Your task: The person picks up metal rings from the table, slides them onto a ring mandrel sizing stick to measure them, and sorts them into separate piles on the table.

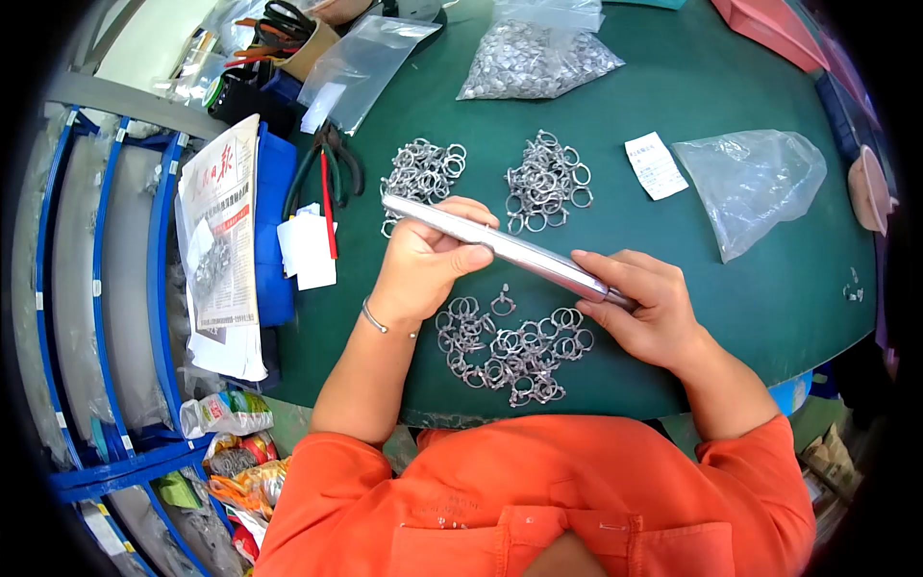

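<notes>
A long, tapered metal rod (534,258) slants across the middle of the view, its narrow end at the upper left. My left hand (428,255) is closed round the narrow half, thumb on top. Lower right, my right hand (649,308) grips the thick, darker end between thumb and fingers. Just below the rod, a single small ring (503,300) lies on the green table. A loose heap of silver rings (524,361) is nearer my body. Beyond the rod lie two more heaps, one at the left (423,173) and one in the middle (546,183).
On the green table (750,317) are a bag of small metal pieces (538,58), an empty plastic bag (755,183), a paper slip (656,165), pliers (327,168) and a red pen-like tool (328,202). A newspaper (226,231) lies on a blue bin (276,221) at left.
</notes>
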The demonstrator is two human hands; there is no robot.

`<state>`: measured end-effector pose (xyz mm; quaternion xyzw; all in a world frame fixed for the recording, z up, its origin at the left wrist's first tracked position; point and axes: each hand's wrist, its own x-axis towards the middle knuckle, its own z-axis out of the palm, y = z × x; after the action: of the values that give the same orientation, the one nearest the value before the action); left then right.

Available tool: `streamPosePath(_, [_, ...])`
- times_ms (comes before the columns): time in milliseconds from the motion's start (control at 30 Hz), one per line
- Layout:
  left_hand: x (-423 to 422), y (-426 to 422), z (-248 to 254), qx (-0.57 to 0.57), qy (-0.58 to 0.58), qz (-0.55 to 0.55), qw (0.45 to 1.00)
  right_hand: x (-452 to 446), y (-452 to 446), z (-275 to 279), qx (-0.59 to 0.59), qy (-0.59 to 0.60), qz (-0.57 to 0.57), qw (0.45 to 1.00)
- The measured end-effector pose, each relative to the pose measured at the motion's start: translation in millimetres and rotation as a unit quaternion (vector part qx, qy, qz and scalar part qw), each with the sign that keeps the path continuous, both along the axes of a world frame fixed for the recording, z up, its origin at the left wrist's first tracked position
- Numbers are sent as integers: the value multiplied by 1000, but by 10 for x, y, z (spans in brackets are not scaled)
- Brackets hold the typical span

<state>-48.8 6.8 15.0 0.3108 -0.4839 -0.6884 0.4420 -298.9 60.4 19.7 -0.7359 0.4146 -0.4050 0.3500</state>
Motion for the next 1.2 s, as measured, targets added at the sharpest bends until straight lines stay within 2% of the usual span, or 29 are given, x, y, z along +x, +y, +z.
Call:
streamPosePath(233, [-317, -263, 192, 14, 77, 4, 997, -90, -29, 118, -22, -27, -51, 998])
streamPosePath(267, [-345, -319, 207, 19, 86, -15, 996, -102, -21, 180, 128, -112, -51, 984])
streamPosePath(300, [-381, -364, 235, 24, 96, -28, 995, -127, -20, 239, 272, -195, -50, 941])
streamPosePath(367, [-459, -411, 320, 59, 74, -23, 995, -186, -38, 272, 374, -189, -48, 907])
streamPosePath(400, [-481, -416, 332, 61, 73, -26, 995, -153, -25, 248, 306, -196, -63, 930])
streamPosePath(467, [-507, -434, 346, 81, 22, 6, 996, -131, -30, 91, 55, -80, -103, 990])
streamPosePath(500, [-499, -439, 329, 82, 21, 4, 996, -124, -23, 69, 56, -81, -104, 990])
streamPosePath(567, [-434, -467, 267, 77, 44, -20, 996, -94, -20, 54, 104, -155, -76, 979])
streamPosePath(600, [-382, -487, 254, 78, 43, -20, 996, -171, -57, 310, 372, -219, -35, 901])
streamPosePath(633, [-306, -522, 248, 67, 64, -23, 995, -204, -96, 284, 373, -219, -35, 901])
streamPosePath(700, [-88, -635, 209, 48, 135, -37, 989, -281, -136, 215, 500, -390, 94, 768])
streamPosePath(767, [70, -716, 223, 37, 174, 38, 983, -264, -133, 226, 496, -374, 91, 778])
streamPosePath(800, [94, -721, 272, 53, 179, 95, 978, -255, -133, 230, 468, -339, 58, 814])
streamPosePath(833, [62, -706, 288, 52, 180, 97, 977, -245, -135, 236, 436, -302, 26, 847])
streamPosePath(867, [-25, -678, 283, 12, 43, 167, 985, -225, -137, 230, 402, -306, -17, 863])
streamPosePath(900, [-132, -645, 274, -27, -94, 233, 968, -203, -142, 207, 366, -308, -60, 876])
streamPosePath(933, [-251, -596, 251, -94, -236, 200, 946, -196, -156, 159, 325, -303, -108, 889])
streamPosePath(967, [-330, -576, 183, -169, -349, 158, 908, -234, -178, 147, 316, -321, -106, 886])
streamPosePath(1000, [-449, -541, 199, -290, -436, 118, 844, -228, -181, 134, 305, -329, -119, 886])
streamPosePath(1033, [-552, -520, 171, -281, -436, 86, 851, -221, -183, 128, 295, -337, -131, 885])
streamPosePath(1133, [-644, -508, 159, -389, -426, 88, 812, -199, -163, 151, 295, -324, -134, 889])
streamPosePath(1200, [-554, -428, 297, -369, -456, 64, 807, -199, -153, 157, 291, -317, -129, 893])
